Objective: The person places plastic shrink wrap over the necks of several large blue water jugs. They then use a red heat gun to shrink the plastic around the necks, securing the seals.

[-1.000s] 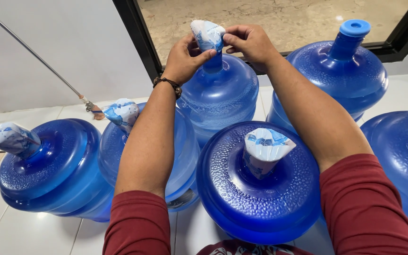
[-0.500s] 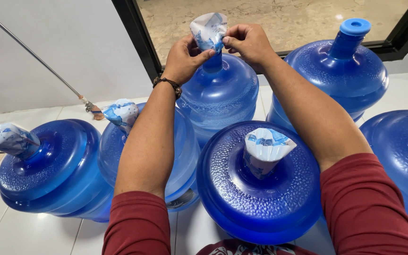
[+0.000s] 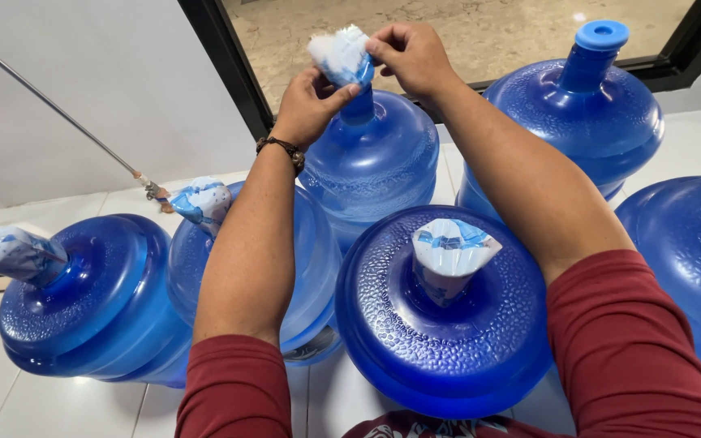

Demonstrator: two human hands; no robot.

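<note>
Both my hands work at the neck of a large blue water jug (image 3: 379, 158) standing in the middle at the back. My left hand (image 3: 310, 101) and my right hand (image 3: 411, 55) each pinch the white and blue plastic seal wrap (image 3: 340, 55), which is raised partway off the jug's neck. A beaded bracelet circles my left wrist. Directly in front of me stands another blue jug (image 3: 448, 324), its neck covered by a similar wrap (image 3: 450, 251).
More blue jugs stand around: two wrapped ones at the left (image 3: 95, 300) (image 3: 310, 268), one with a bare blue cap (image 3: 602, 36) at the back right, another at the right edge (image 3: 691, 251). A thin metal rod (image 3: 58, 113) slants at left. A dark window frame (image 3: 225, 61) runs behind.
The wrap has been lifted higher off the jug's neck, and both hands have risen with it.
</note>
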